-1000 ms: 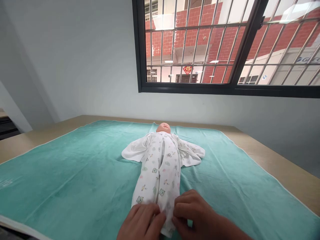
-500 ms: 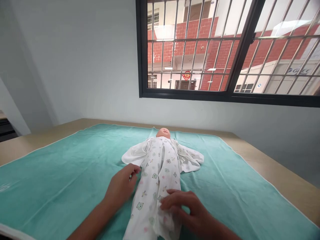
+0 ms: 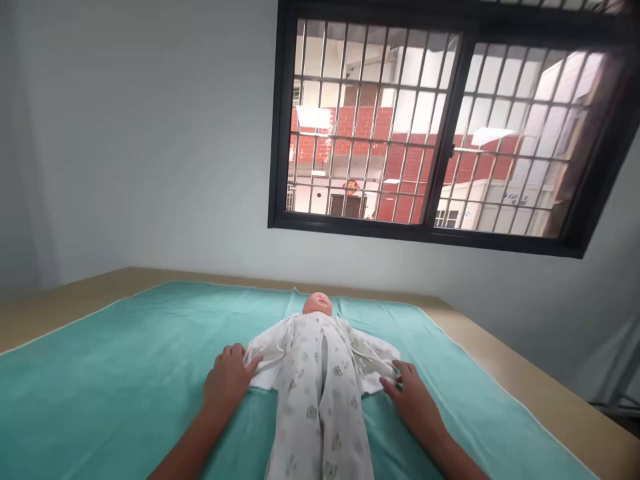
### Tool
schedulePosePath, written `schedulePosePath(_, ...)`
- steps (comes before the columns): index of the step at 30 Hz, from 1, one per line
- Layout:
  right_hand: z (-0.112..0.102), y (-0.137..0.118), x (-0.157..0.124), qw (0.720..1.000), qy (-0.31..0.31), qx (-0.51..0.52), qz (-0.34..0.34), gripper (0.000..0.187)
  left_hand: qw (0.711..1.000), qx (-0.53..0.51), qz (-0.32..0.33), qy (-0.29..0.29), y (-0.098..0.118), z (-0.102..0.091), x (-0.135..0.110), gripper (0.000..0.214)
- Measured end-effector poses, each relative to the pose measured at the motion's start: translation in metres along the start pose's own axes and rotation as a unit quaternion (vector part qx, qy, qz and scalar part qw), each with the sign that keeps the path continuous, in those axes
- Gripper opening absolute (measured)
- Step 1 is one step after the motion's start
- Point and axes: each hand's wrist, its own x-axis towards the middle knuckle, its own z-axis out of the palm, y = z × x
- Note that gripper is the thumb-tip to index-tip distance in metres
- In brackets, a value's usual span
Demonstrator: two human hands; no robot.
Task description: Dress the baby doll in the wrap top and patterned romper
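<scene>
The doll [image 3: 317, 303] lies face up on a green towel [image 3: 150, 360] spread over the table [image 3: 505, 360], head toward the window [image 3: 425, 233]. It wears a white printed suit [image 3: 300, 380] with both sleeves spread outward. The left hand [image 3: 227, 377] is at the edge of one sleeve [image 3: 265, 347], thumb extended over the cloth; the right hand [image 3: 414, 400] is at the other sleeve [image 3: 380, 351], thumb and fingers slightly apart. Whether either hand grips fabric cannot be told. Outside, lettering [image 3: 515, 198] on a pale panel and a red diamond sign [image 3: 351, 186] are too blurred to read.
</scene>
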Motion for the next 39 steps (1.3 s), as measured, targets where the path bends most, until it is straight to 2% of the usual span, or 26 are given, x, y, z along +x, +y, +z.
schedulePosePath(4, -0.006, -0.015, 0.014, 0.994, -0.03, -0.09, 0.05, 0.036, 0.998, -0.048, 0.0, -0.028, -0.002, -0.002, 0.004, 0.031)
schedulePosePath(7, -0.004, -0.032, 0.014, 0.996, 0.001, -0.081, 0.041, 0.039, 0.987, -0.158, -0.004, -0.011, 0.009, -0.01, -0.001, 0.034)
schedulePosePath(10, -0.001, -0.047, 0.007, 0.998, 0.025, 0.06, -0.008, 0.047, 0.944, -0.327, -0.029, 0.028, 0.023, -0.025, -0.01, 0.037)
schedulePosePath(12, -0.002, -0.053, 0.002, 0.979, 0.004, 0.203, -0.007, 0.049, 0.899, -0.435, -0.039, 0.011, 0.032, -0.036, -0.017, 0.04)
schedulePosePath(14, -0.005, -0.055, 0.0, 0.934, -0.018, 0.355, 0.049, 0.049, 0.842, -0.535, -0.046, -0.044, 0.041, -0.047, -0.024, 0.046)
schedulePosePath(17, -0.01, -0.053, 0.003, 0.816, -0.023, 0.561, 0.139, 0.048, 0.754, -0.643, -0.043, -0.126, 0.052, -0.058, -0.033, 0.05)
schedulePosePath(19, -0.012, -0.049, 0.006, 0.749, -0.023, 0.643, 0.158, 0.045, 0.716, -0.679, -0.045, -0.156, 0.059, -0.062, -0.038, 0.053)
schedulePosePath(21, -0.013, -0.047, 0.008, 0.724, -0.028, 0.671, 0.161, 0.041, 0.695, -0.696, -0.043, -0.174, 0.065, -0.063, -0.043, 0.057)
schedulePosePath(22, -0.013, -0.046, 0.008, 0.727, -0.035, 0.666, 0.16, 0.04, 0.692, -0.697, -0.032, -0.183, 0.068, -0.063, -0.045, 0.058)
schedulePosePath(23, -0.013, -0.046, 0.008, 0.745, -0.042, 0.648, 0.156, 0.041, 0.699, -0.689, -0.01, -0.192, 0.07, -0.061, -0.046, 0.058)
schedulePosePath(24, -0.013, -0.045, 0.008, 0.774, -0.048, 0.615, 0.144, 0.043, 0.716, -0.669, 0.02, -0.199, 0.072, -0.058, -0.048, 0.056)
schedulePosePath(26, -0.011, -0.043, 0.01, 0.85, -0.045, 0.515, 0.098, 0.048, 0.771, -0.596, 0.092, -0.206, 0.076, -0.049, -0.052, 0.051)
schedulePosePath(28, -0.006, -0.038, 0.013, 0.907, -0.021, 0.418, 0.052, 0.051, 0.834, -0.5, 0.149, -0.179, 0.079, -0.038, -0.056, 0.046)
schedulePosePath(30, 0.001, -0.033, 0.018, 0.927, -0.005, 0.374, 0.03, 0.052, 0.883, -0.406, 0.204, -0.118, 0.081, -0.029, -0.062, 0.041)
schedulePosePath(31, 0.004, -0.031, 0.021, 0.929, -0.004, 0.369, 0.028, 0.053, 0.898, -0.362, 0.238, -0.082, 0.082, -0.026, -0.065, 0.038)
schedulePosePath(33, 0.009, -0.028, 0.026, 0.931, -0.007, 0.365, 0.024, 0.054, 0.903, -0.29, 0.317, -0.02, 0.083, -0.024, -0.071, 0.032)
schedulePosePath(35, 0.008, -0.03, 0.033, 0.939, -0.007, 0.344, 0.01, 0.053, 0.888, -0.245, 0.388, 0.033, 0.084, -0.026, -0.076, 0.029)
schedulePosePath(37, 0.004, -0.037, 0.041, 0.956, -0.016, 0.293, -0.011, 0.052, 0.875, -0.22, 0.423, 0.08, 0.085, -0.028, -0.079, 0.027)
schedulePosePath(39, 0.0, -0.048, 0.051, 0.977, -0.043, 0.206, -0.034, 0.047, 0.87, -0.216, 0.43, 0.106, 0.084, -0.026, -0.08, 0.028)
